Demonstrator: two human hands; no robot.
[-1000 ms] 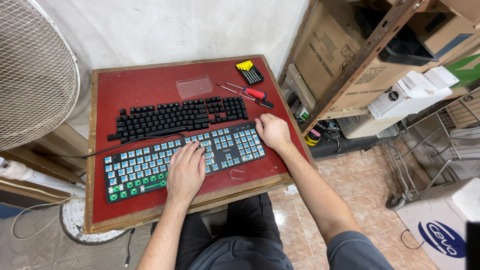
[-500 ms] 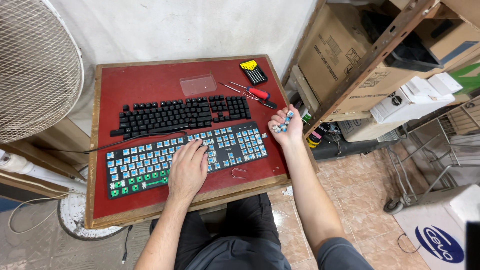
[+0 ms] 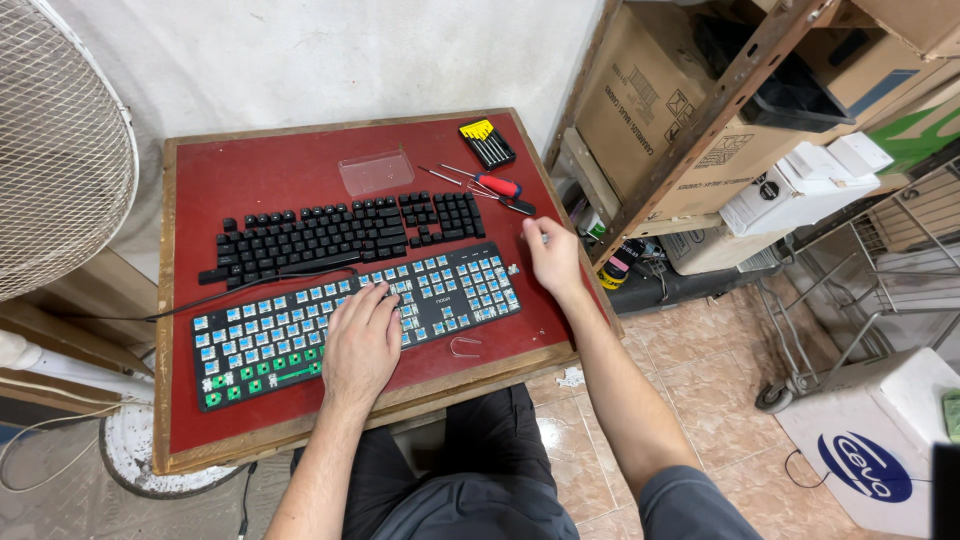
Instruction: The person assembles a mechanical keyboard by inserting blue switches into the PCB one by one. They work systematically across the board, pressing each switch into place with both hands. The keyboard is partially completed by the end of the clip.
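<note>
A black keyboard [image 3: 455, 285] with bare blue and green switches lies on the red table top [image 3: 260, 170]. My left hand [image 3: 362, 338] rests flat on its middle. Its black keycaps [image 3: 340, 232] are laid out in rows just behind it. My right hand [image 3: 552, 256] is palm down on the table just right of the keyboard, and its fingertips pinch a small pale key switch [image 3: 542, 238]. Another small piece [image 3: 513, 268] lies by the keyboard's right end. A wire keycap puller [image 3: 465, 346] sits in front of the keyboard.
A red-handled screwdriver [image 3: 500, 186], a black-and-yellow bit set [image 3: 487, 143] and a clear plastic lid [image 3: 376, 171] lie at the table's back. A fan [image 3: 50, 150] stands left. Metal shelving with cardboard boxes [image 3: 640, 90] crowds the right; a white box [image 3: 880, 440] sits on the floor.
My right hand left the keyboard's right end, lifted a small switch up off the table edge, then came back down palm-first beside the keyboard. My left hand stayed put.
</note>
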